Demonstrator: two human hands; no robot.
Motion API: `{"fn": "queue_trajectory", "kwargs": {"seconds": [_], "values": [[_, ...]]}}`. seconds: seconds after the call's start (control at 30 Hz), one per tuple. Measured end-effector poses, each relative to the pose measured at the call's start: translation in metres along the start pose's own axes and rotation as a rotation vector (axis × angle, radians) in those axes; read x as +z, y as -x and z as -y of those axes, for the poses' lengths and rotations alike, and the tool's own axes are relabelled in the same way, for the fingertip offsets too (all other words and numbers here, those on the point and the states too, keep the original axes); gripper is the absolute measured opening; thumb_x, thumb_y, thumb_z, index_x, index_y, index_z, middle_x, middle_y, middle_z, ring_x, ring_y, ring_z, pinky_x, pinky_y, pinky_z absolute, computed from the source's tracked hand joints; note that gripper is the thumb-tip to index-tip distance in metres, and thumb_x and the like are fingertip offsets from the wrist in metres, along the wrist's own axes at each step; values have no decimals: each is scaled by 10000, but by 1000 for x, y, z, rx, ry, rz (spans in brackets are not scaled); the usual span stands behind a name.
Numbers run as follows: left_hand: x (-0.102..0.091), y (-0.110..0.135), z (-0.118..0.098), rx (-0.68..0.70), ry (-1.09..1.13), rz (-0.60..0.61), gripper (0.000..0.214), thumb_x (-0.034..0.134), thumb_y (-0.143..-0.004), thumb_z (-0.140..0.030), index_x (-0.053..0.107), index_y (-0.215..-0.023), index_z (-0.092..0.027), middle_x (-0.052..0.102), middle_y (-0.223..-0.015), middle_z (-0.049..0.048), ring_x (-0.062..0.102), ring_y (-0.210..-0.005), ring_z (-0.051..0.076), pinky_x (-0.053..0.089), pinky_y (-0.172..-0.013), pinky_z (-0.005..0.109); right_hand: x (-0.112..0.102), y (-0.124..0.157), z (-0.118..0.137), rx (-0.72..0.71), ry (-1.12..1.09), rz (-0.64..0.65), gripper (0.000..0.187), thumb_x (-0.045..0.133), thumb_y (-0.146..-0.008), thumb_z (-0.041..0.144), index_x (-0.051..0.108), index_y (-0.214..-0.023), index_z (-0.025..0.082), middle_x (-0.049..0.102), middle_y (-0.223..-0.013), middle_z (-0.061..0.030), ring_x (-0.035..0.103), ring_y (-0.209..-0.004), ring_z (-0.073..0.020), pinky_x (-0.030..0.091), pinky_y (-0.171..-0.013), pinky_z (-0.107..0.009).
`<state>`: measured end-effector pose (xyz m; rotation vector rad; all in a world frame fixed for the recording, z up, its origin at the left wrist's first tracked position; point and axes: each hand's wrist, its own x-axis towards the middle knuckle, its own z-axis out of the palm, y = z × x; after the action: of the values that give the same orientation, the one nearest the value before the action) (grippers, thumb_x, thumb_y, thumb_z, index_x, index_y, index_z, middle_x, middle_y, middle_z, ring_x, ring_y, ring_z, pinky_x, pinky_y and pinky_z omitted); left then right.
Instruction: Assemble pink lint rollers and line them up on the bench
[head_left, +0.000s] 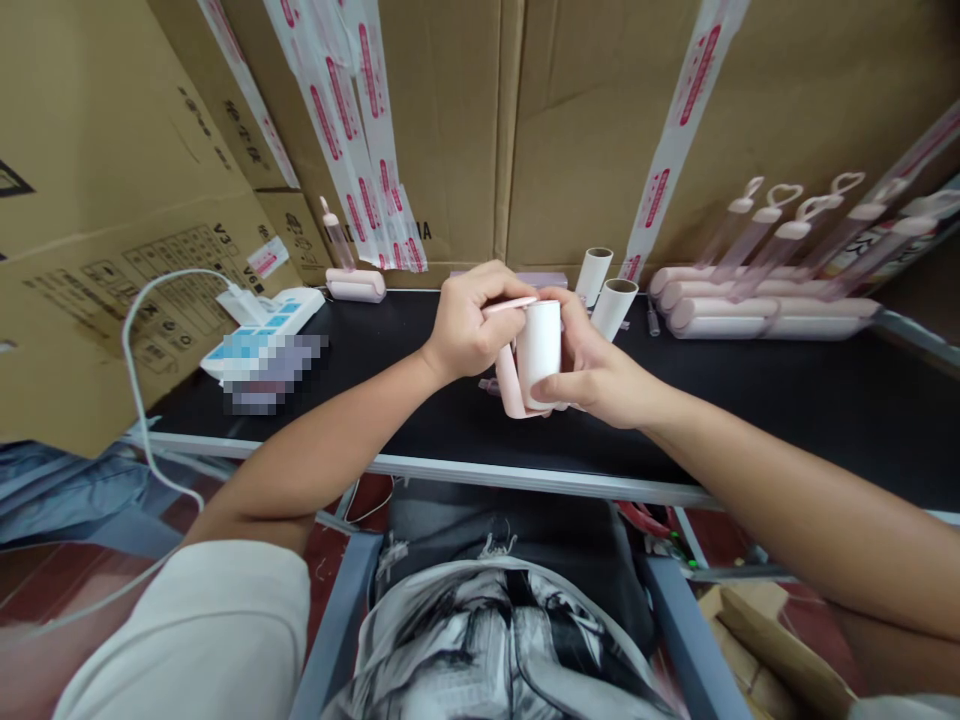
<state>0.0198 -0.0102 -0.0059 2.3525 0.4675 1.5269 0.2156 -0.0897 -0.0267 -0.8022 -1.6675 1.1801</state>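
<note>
Both hands meet over the middle of the black bench, holding a pink lint roller case that stands open with a white paper roll upright beside its pink wall. My left hand is closed, its thumb and fingers pinching a thin pink edge at the top of the case. From the other side, my right hand wraps the white roll, thumb across its lower front. The right fingers behind the roll are partly hidden. Just behind stand two more white paper rolls, a far one and a near one, with brown cardboard cores.
Several pink lint rollers with clear handles and heart-shaped loops lie at the right. Another lint roller is at the back left. A white power strip with a cable lies left. Taped cardboard walls the bench's back, and a metal edge borders its front.
</note>
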Motion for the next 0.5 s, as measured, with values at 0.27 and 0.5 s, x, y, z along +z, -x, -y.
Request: {"fn": "queue_trajectory", "kwargs": {"seconds": [0.27, 0.5], "values": [[1, -3, -6, -69, -4, -20, 233, 622, -836, -323, 817, -846, -196, 784, -854, 65, 689, -789, 207, 562, -781, 377, 3, 2, 7, 106, -64, 7, 924, 837, -676, 176, 353, -1437, 377, 564, -1100, -5, 659, -753, -208, 570, -465, -304], [5, -2, -11, -107, -25, -34, 233, 617, -864, -323, 821, -829, -216, 806, -847, 56, 710, -783, 204, 572, -774, 366, 3, 3, 2, 77, -13, -1, 906, 840, -713, 167, 370, -1461, 367, 574, -1007, 17, 633, -638, -171, 549, -427, -295]]}}
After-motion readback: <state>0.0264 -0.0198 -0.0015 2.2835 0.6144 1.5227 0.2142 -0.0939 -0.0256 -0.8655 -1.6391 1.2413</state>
